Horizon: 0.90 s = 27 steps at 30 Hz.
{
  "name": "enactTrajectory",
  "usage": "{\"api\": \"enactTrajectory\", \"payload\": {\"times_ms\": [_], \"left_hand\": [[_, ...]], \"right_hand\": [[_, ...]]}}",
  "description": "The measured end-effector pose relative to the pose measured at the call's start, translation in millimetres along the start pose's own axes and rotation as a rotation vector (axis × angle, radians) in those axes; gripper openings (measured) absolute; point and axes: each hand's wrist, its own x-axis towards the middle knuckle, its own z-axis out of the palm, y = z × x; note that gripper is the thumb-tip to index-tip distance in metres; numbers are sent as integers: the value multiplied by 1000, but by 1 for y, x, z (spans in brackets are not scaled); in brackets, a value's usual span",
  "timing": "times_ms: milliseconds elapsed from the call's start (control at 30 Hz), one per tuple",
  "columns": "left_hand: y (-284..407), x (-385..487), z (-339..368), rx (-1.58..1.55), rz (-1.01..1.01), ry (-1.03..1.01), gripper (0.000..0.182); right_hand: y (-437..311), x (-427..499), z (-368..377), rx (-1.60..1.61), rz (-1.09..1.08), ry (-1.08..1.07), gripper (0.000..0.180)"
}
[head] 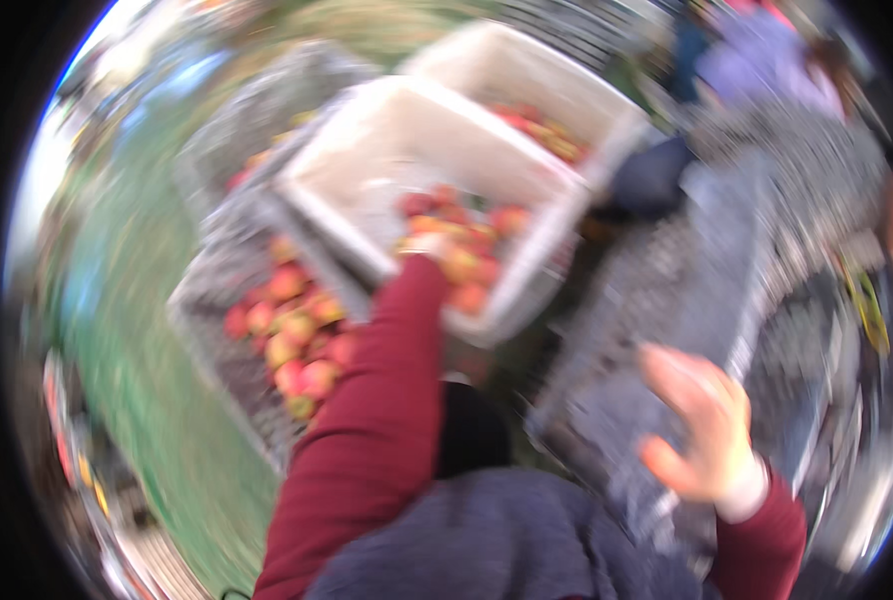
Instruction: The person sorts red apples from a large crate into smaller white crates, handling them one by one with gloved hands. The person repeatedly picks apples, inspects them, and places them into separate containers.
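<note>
My left hand (430, 246) reaches down into a white foam box (326, 169) and touches the red and yellow round fruits (470, 262) gathered at its near right side. Blur and the fruits hide its fingers, so its grip is unclear. My right hand (705, 424) hovers over a grey, plastic-lined surface (604, 382), thumb spread from the fingers, with nothing in it. Left of the box, more such fruits (296, 330) lie in a grey lined crate (221, 300).
Behind stands a second white foam box (589, 97) holding fruits. Another lined container (266, 105) with fruits is at the back left. A person in a lilac top (761, 60) is at the upper right. A yellow-handled object (866, 307) lies at the right. Green ground (139, 315) runs along the left.
</note>
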Motion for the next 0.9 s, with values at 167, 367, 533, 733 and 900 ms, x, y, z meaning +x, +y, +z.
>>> {"api": "enactTrajectory", "payload": {"times_ms": [167,367,533,733,900], "left_hand": [[5,9,-15,-612,-155,-81,46],[66,-26,-33,-1139,-159,-40,42],[164,-105,-13,-1605,-8,-363,45],[209,-214,20,-1864,290,-984,35],[218,-208,28,-1718,21,-678,38]], "right_hand": [[19,-36,-7,688,118,253,40],[88,-137,-34,548,908,211,37],[149,-203,-24,-52,1090,-611,51],[153,-235,24,-148,923,-906,72],[142,-232,45,-272,902,-964,82]]}}
